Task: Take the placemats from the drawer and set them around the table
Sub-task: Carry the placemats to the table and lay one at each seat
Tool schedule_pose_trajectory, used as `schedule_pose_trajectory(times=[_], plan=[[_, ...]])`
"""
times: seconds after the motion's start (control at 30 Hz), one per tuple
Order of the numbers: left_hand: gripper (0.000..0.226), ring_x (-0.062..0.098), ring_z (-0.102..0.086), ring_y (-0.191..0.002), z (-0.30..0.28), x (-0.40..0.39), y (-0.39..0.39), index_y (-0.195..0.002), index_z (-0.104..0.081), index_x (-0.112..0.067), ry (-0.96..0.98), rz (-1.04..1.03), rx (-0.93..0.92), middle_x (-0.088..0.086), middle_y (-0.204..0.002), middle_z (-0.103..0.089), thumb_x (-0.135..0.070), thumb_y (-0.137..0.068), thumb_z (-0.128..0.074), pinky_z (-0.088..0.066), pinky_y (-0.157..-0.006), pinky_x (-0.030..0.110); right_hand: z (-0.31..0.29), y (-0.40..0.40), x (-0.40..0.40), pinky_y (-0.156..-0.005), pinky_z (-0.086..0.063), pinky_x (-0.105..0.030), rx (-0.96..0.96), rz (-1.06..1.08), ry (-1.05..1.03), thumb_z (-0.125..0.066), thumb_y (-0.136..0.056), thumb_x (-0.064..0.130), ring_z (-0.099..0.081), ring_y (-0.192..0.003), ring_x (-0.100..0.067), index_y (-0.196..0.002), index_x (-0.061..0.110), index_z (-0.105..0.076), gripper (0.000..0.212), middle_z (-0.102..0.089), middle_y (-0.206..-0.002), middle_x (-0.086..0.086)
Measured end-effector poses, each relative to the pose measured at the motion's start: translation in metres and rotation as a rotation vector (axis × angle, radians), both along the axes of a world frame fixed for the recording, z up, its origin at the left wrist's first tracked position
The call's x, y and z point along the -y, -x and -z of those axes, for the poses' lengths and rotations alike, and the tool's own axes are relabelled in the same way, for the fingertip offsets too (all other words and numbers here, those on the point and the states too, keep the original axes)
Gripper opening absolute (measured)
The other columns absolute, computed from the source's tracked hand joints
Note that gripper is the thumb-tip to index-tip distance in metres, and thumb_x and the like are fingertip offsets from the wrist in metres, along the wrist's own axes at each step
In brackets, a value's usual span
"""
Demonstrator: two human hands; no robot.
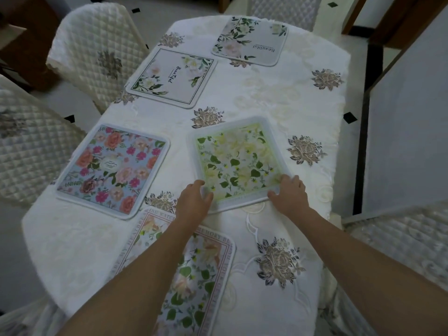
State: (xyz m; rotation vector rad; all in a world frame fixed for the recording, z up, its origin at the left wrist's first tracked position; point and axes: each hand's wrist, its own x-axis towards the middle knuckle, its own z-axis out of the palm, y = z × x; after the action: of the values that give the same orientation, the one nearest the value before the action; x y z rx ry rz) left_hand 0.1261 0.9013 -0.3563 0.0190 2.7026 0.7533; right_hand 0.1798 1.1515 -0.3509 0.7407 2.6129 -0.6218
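Note:
A green-and-yellow leaf placemat (236, 161) lies on the white embroidered tablecloth (278, 98) near the table's right side. My left hand (194, 198) grips its near left corner and my right hand (288, 194) grips its near right corner. Several other placemats lie on the table: a pink-and-orange rose one (112, 169) at the left, a white one with lettering (171, 77) behind it, another white floral one (251, 41) at the far end, and a bordered one with text (194, 275) under my left forearm.
Quilted white chairs stand at the far left (94, 49), near left (26, 146), far end (283, 8) and near right (400, 238). A grey wall panel (407, 141) runs along the right side, close to the table's edge.

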Motion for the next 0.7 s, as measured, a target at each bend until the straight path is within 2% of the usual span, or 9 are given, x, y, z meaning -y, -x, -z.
schedule_pose_trajectory(times=[0.13,0.23,0.33,0.43,0.6,0.7], plan=[[0.056,0.027,-0.063,-0.103,0.001,0.002,0.007,-0.139,-0.043,-0.011,-0.254,-0.288,0.122,0.011,-0.123,-0.063,-0.014,-0.088,-0.066,-0.051,-0.085,0.036,-0.001,0.000,-0.009,-0.088,-0.039,-0.039,-0.049,0.017,-0.049,-0.061,-0.088,0.027,-0.039,-0.119,-0.036,-0.133,0.006,-0.037,0.055,-0.040,-0.130,-0.019],[0.047,0.029,-0.065,-0.100,0.003,0.002,0.010,-0.131,-0.052,-0.008,-0.326,-0.380,0.169,0.013,-0.120,-0.066,-0.008,-0.086,-0.064,-0.055,-0.086,0.042,-0.003,0.001,-0.017,-0.083,-0.040,-0.037,-0.060,0.024,-0.041,-0.059,-0.090,0.020,-0.045,-0.115,-0.035,-0.132,0.005,-0.037,0.051,-0.043,-0.126,-0.019],[0.046,0.025,-0.064,-0.093,0.002,0.001,0.006,-0.132,-0.050,-0.010,-0.365,-0.384,0.177,0.012,-0.117,-0.066,-0.004,-0.087,-0.061,-0.054,-0.081,0.038,-0.003,-0.001,-0.021,-0.078,-0.042,-0.036,-0.100,0.053,0.000,-0.058,-0.089,0.015,-0.056,-0.103,-0.034,-0.127,0.006,-0.042,0.042,-0.052,-0.118,-0.015],[0.046,0.023,-0.065,-0.089,-0.001,-0.001,0.003,-0.131,-0.049,-0.013,-0.401,-0.358,0.177,0.011,-0.113,-0.066,-0.001,-0.088,-0.057,-0.055,-0.074,0.036,-0.003,-0.012,-0.028,-0.067,-0.040,-0.033,-0.176,0.105,0.033,-0.057,-0.087,0.010,-0.058,-0.084,-0.030,-0.109,0.010,-0.044,0.026,-0.057,-0.098,-0.008],[0.034,0.024,-0.066,-0.092,-0.005,-0.018,-0.008,-0.114,-0.053,-0.018,-0.422,-0.257,0.143,0.010,-0.110,-0.067,-0.001,-0.085,-0.055,-0.057,-0.081,0.046,-0.007,-0.052,-0.044,-0.064,-0.038,-0.033,-0.242,0.135,0.048,-0.055,-0.087,0.009,-0.053,-0.074,-0.026,-0.102,0.012,-0.043,0.020,-0.053,-0.086,-0.003],[0.031,0.024,-0.066,-0.090,-0.007,-0.032,-0.017,-0.112,-0.054,-0.017,-0.412,-0.181,0.126,0.010,-0.106,-0.068,0.000,-0.085,-0.054,-0.057,-0.078,0.042,-0.008,-0.083,-0.053,-0.061,-0.041,-0.035,-0.249,0.175,0.067,-0.057,-0.087,0.011,-0.054,-0.071,-0.027,-0.096,0.015,-0.040,0.020,-0.053,-0.080,-0.004]])
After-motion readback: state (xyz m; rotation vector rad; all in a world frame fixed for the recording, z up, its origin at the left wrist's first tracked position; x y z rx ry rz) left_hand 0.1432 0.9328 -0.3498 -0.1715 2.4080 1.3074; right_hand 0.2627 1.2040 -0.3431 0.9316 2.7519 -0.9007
